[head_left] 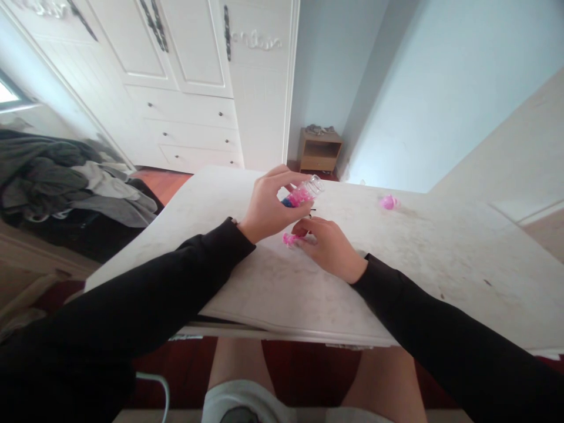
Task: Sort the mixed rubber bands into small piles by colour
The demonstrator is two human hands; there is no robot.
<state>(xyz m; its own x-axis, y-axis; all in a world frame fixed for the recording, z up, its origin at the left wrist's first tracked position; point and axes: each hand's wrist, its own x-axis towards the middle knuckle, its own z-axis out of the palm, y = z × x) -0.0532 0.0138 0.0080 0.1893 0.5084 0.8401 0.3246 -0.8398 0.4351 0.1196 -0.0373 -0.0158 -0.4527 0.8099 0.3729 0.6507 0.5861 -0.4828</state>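
My left hand (272,202) is closed around a small clear bottle (304,191), tilted with its open mouth up and to the right. Pink bits and something dark blue show inside the bottle. Just below it, my right hand (328,245) has its fingers pinched near some small pink pieces (289,239) at the tabletop. Whether the fingers grip one of these pieces is hard to make out. Farther right on the table lies a pink rounded object (389,202), perhaps a stopper or small toy.
Both hands are over a whitish, stained table (282,294). Beyond it stand a white wardrobe (189,117) and a small wooden nightstand (321,151). Dark and grey clothes (66,176) are heaped at the left. A pale cable (164,385) hangs below the table's front edge.
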